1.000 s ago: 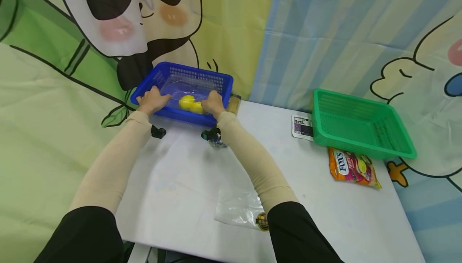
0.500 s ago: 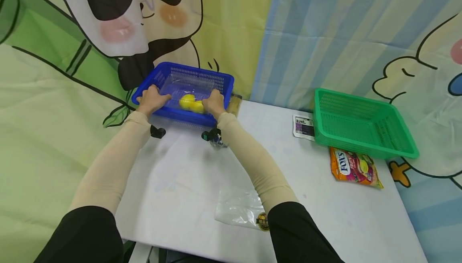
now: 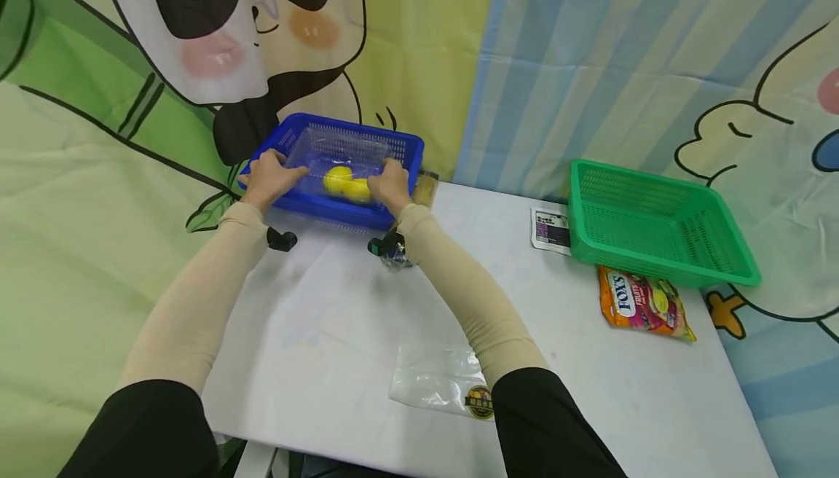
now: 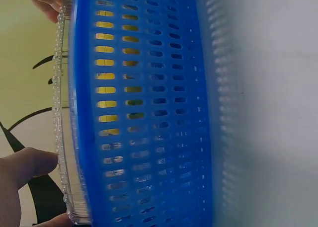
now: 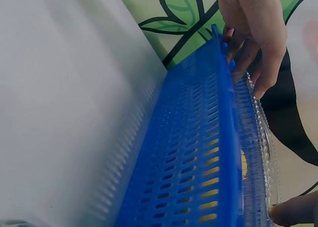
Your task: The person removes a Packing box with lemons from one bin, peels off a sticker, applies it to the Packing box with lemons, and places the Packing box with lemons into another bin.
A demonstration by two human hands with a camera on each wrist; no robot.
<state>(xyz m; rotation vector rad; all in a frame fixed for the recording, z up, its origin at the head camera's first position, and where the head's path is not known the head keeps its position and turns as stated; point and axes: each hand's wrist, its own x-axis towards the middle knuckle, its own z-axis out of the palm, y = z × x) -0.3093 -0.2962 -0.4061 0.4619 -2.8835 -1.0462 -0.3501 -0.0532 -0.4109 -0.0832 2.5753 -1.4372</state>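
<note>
A clear plastic container [image 3: 334,146] with a beaded rim sits in the blue basket [image 3: 308,205], its rim standing above the basket's rim in both wrist views. Within its outline show two yellow, lemon-like objects [image 3: 347,185]. My left hand [image 3: 265,179] holds the container's left end, thumb [image 4: 39,161] at the beaded edge; its other fingers are partly hidden. At the right end my right hand [image 3: 390,186] grips the same rim, with its thumb [image 5: 295,210] against the edge. Yellow also shows through the basket's slots in the wrist views.
A green basket [image 3: 662,267] stands at the right, beside a white-and-purple packet [image 3: 550,230] and an orange Fox's candy bag [image 3: 645,304]. A clear plastic bag [image 3: 435,379] lies near the right forearm. A brownish package [image 3: 426,188] is beside the blue basket. Printed curtains hang behind.
The clear container has come up slightly in the basket. My left hand has shifted a little up and left with it; my right hand has barely moved.
</note>
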